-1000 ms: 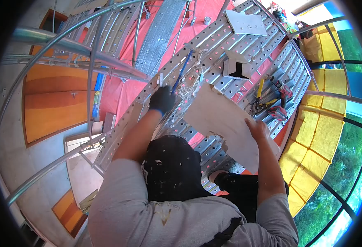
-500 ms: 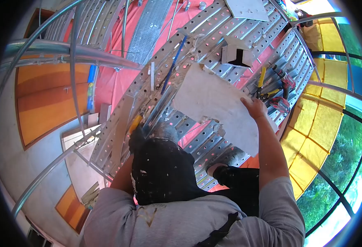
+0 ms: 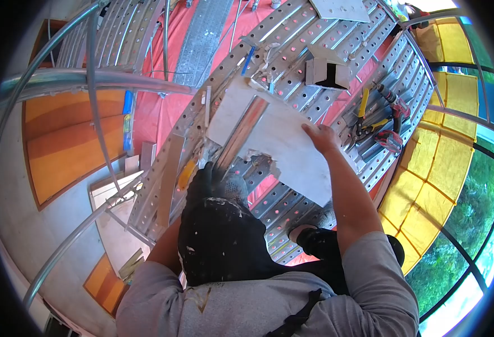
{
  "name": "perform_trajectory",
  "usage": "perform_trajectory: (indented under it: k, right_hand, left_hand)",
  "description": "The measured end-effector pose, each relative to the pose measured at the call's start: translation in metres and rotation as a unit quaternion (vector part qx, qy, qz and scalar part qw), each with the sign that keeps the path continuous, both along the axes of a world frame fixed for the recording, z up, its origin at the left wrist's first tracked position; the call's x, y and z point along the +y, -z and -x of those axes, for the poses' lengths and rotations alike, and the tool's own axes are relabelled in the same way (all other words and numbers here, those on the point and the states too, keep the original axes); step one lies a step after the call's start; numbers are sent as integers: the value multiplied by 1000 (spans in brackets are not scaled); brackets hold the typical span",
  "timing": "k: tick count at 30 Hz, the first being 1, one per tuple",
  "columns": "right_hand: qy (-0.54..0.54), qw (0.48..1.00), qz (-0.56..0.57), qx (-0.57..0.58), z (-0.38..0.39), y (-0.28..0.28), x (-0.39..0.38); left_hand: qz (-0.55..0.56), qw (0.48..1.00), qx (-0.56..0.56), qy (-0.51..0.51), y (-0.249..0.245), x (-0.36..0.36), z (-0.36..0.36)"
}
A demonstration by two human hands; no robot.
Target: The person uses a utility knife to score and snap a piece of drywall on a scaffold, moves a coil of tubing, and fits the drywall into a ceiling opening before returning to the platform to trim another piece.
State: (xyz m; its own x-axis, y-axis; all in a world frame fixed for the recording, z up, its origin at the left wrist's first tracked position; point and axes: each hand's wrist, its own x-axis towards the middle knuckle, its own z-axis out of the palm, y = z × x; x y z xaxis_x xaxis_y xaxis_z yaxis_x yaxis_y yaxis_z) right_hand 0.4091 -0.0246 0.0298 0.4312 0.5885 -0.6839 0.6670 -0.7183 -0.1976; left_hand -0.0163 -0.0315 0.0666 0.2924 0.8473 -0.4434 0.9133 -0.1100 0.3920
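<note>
A pale flat board with a ragged notch in its lower edge lies over the perforated metal deck. My bare right hand grips the board's upper right edge. Across the board's left part rests a long metal channel, tilted up to the right. My left hand, in a dark glove, is closed at the channel's lower end; its fingers are partly hidden. Just left of that glove is a yellow-handled tool. A blue strip shows beyond the board's upper edge.
Right of the board lie a red cordless drill and yellow-handled snips. A box-like offcut and another board piece are farther up. Scaffold tubes cross the left side. Yellow sheeting hangs at the right.
The board has shifted left and up, covering part of the blue strip. The metal channel now lies on top of it. My left hand has moved right, away from the yellow-handled tool.
</note>
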Motion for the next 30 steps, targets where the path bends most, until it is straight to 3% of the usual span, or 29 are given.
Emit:
perform_trajectory:
  k: [7,15,21,25,30]
  right_hand:
    - [18,1000,14,-18,46,19,35]
    - [39,999,-13,16,65,28,54]
    - [91,993,-69,-23,66,36,56]
    - [65,997,-25,-39,61,22,64]
    - [92,994,45,-45,71,-4,71]
  left_hand:
    - [27,998,-52,35,14,10,-40]
    - [38,997,-30,53,24,7,-43]
    - [28,998,-11,61,23,7,-49]
    - [-26,997,-37,62,30,11,-43]
    - [11,998,-34,61,22,24,-33]
